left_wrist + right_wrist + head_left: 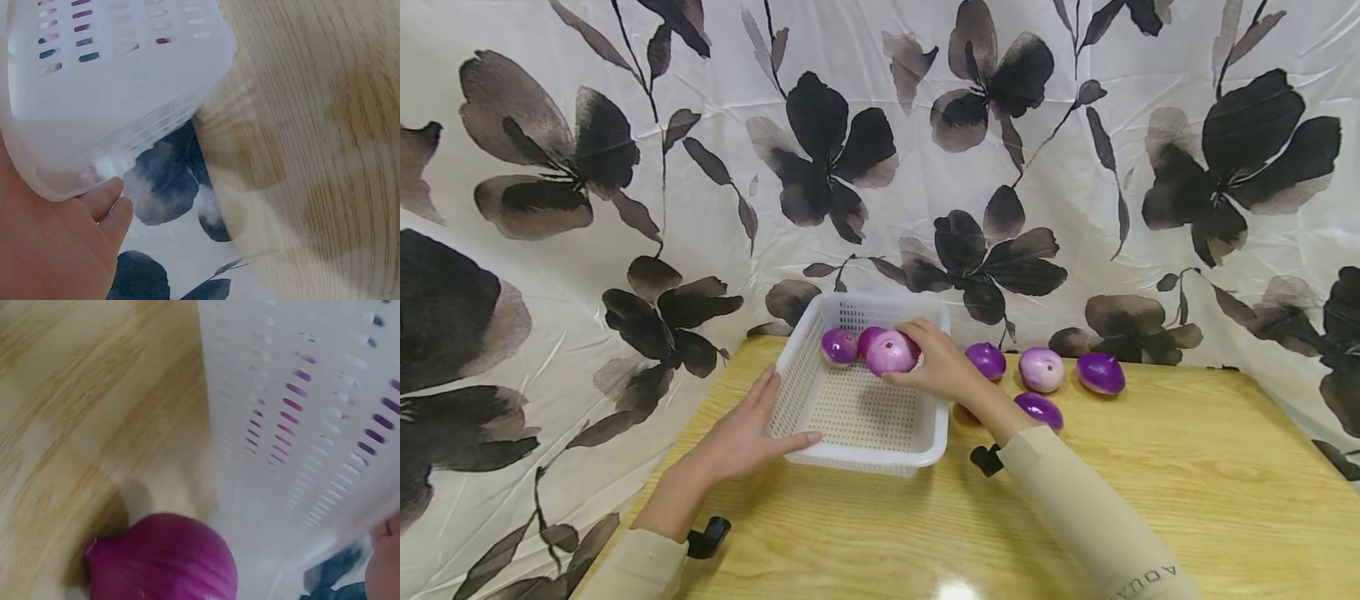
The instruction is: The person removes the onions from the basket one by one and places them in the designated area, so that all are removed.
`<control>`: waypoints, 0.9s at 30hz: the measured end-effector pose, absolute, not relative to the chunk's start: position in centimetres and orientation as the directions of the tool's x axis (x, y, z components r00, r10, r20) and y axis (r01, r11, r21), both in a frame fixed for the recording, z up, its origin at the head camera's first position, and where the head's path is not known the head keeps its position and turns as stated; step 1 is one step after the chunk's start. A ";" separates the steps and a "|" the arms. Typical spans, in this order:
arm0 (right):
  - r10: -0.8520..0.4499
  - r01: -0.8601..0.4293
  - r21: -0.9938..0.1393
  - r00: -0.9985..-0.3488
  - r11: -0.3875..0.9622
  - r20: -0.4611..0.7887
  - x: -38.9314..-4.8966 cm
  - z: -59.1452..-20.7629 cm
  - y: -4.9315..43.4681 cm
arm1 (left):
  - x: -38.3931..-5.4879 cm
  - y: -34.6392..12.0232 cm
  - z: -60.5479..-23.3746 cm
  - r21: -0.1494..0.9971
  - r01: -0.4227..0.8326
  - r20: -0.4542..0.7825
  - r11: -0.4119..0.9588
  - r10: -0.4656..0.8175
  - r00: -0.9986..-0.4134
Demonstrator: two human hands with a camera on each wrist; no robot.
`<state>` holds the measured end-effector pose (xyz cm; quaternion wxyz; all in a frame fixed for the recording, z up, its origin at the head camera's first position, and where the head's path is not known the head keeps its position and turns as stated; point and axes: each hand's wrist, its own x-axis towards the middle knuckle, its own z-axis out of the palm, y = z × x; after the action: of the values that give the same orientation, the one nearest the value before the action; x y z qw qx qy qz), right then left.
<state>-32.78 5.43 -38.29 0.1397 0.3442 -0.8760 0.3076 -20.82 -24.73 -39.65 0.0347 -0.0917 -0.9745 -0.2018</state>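
A white perforated plastic basket (pixel 931 454) stands on the table, two purple onions (pixel 839 347) visible inside near its back. My right hand (pixel 943 358) grips a paler purple onion (pixel 892 353) over the basket's right half, fingers on top and thumb below. Whether that onion touches the ones behind it, I cannot tell. At the basket's front left corner rests my left hand (pixel 741 437), thumb stretched over the front rim and fingers extended along the left side. In the left wrist view, fingertips (pixel 112 194) touch the basket under its rim.
Several more purple onions (pixel 1041 370) lie on the wooden table (pixel 1150 467) right of the basket. One is partly hidden by my right wrist. Close to the basket's wall, an onion (pixel 165 562) shows in the right wrist view. A floral cloth (pixel 880 267) hangs behind the table.
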 end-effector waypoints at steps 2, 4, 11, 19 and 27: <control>-0.508 -0.701 -0.437 -0.712 0.564 0.486 -32.2 -37.8 5.9 | -20.9 -24.8 -39.6 0.389 0.193 0.103 0.901 0.165 -0.981; -0.498 -0.714 -0.424 -0.695 0.556 0.518 -31.7 -37.5 6.3 | -20.9 -24.9 -39.6 0.395 0.191 0.100 0.899 0.164 -0.981; -0.464 -0.728 -0.423 -0.676 0.540 0.572 -30.3 -37.2 8.6 | -20.9 -24.8 -39.6 0.400 0.195 0.098 0.896 0.169 -0.981; -0.426 -0.684 -0.515 -0.727 0.516 0.538 -28.9 -37.8 11.3 | -20.9 -24.8 -39.6 0.385 0.199 0.097 0.901 0.175 -0.980; -0.414 -0.647 -0.567 -0.763 0.511 0.497 -27.7 -37.7 12.6 | -21.1 -24.7 -39.5 0.400 0.209 0.102 0.892 0.183 -0.978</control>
<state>-27.74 12.64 -37.69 0.1508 0.3098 -0.8559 0.3856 -21.05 -24.71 -39.54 0.0309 -0.1007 -0.9722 -0.2089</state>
